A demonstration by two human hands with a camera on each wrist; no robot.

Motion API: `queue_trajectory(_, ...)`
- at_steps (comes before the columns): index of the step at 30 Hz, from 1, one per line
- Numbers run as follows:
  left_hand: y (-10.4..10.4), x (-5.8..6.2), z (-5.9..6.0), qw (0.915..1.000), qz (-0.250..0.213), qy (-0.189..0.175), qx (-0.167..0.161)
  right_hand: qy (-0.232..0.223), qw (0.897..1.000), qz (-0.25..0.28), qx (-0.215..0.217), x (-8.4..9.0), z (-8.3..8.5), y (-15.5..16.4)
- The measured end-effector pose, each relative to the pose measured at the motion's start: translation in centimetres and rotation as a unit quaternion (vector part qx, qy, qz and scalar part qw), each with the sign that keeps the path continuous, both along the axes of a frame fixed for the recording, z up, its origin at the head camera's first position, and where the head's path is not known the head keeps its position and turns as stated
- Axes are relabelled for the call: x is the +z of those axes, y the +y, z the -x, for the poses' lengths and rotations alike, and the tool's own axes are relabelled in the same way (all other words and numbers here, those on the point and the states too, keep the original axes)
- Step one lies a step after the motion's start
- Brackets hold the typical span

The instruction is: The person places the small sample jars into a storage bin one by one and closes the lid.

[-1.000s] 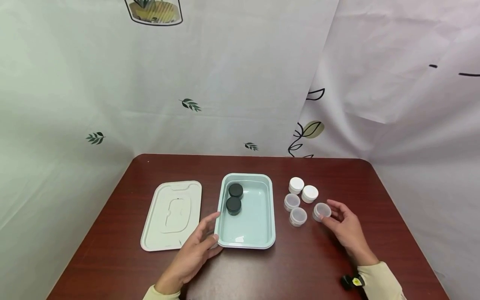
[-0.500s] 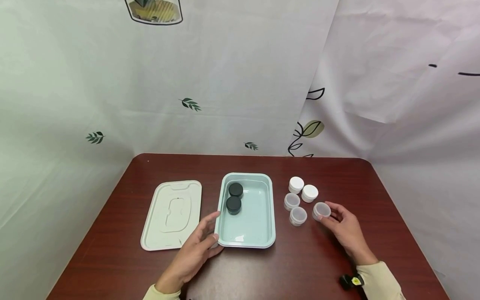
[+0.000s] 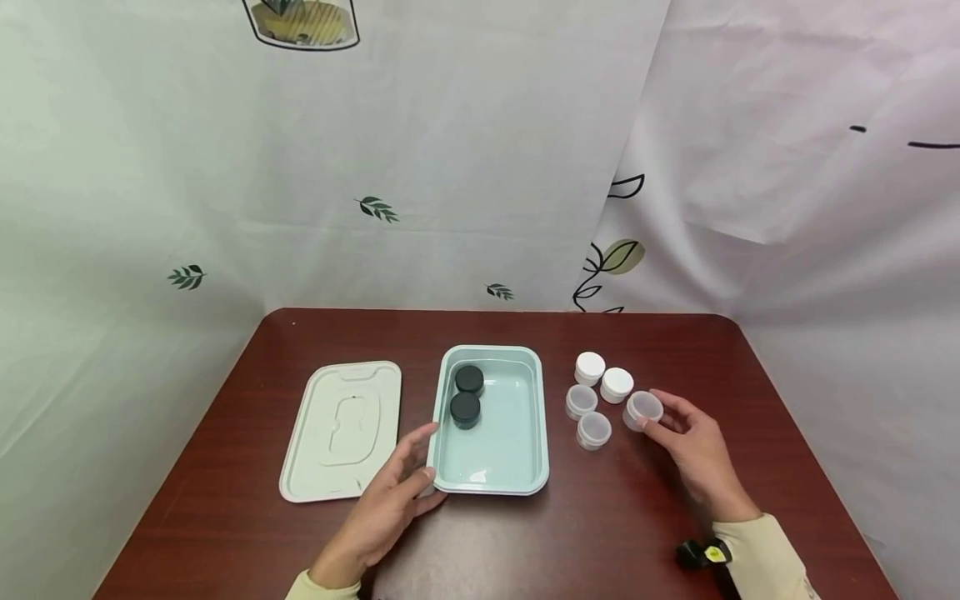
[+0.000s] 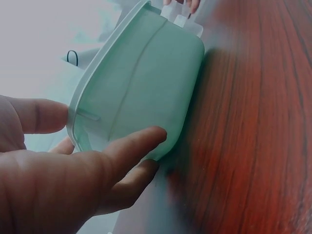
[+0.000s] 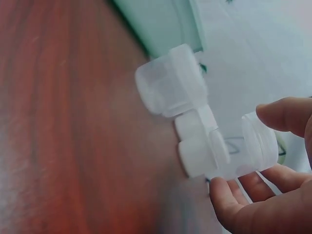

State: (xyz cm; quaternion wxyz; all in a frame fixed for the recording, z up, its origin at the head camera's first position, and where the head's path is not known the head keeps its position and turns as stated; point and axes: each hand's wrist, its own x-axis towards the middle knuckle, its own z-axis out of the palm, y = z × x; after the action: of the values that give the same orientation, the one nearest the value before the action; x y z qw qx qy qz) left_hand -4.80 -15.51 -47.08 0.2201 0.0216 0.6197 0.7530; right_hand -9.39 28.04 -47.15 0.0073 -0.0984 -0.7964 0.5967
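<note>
A leaf-printed curtain hung behind the dark red wooden worktop (image 3: 495, 533). My right hand (image 3: 693, 454) pinched a small clear plastic jar (image 3: 642, 409) just off the worktop, near four others. My left hand (image 3: 390, 500), fingers relaxed, steadied the mint rectangular tray (image 3: 542, 417). So light a pinch could have dropped it.

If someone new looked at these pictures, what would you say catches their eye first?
Most likely the mint-green tray at the middle of the dark red table, with two black-lidded jars in its far left corner and the left hand resting against its near corner. Next, the right hand pinches a small clear jar beside four more small jars, and the tray's lid lies flat to the left.
</note>
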Motion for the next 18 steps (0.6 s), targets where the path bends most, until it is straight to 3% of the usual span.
queue_trajectory(6, 0.0, 0.1, 0.0, 1.0, -0.003, 0.002, 0.004, 0.029, 0.999, 0.028, 0.018, 1.8, 0.1, -0.6)
queue_trajectory(14, 0.1, 0.0, 0.1, 1.0, -0.006, 0.005, 0.001, 0.061, 0.984, 0.147, 0.075, 3.8, 0.5, -3.0)
queue_trajectory(18, 0.0, 0.0, 0.0, 0.9999, -0.008, 0.006, -0.002, 0.054, 0.983, 0.147, 0.093, 4.8, 0.7, -4.6)
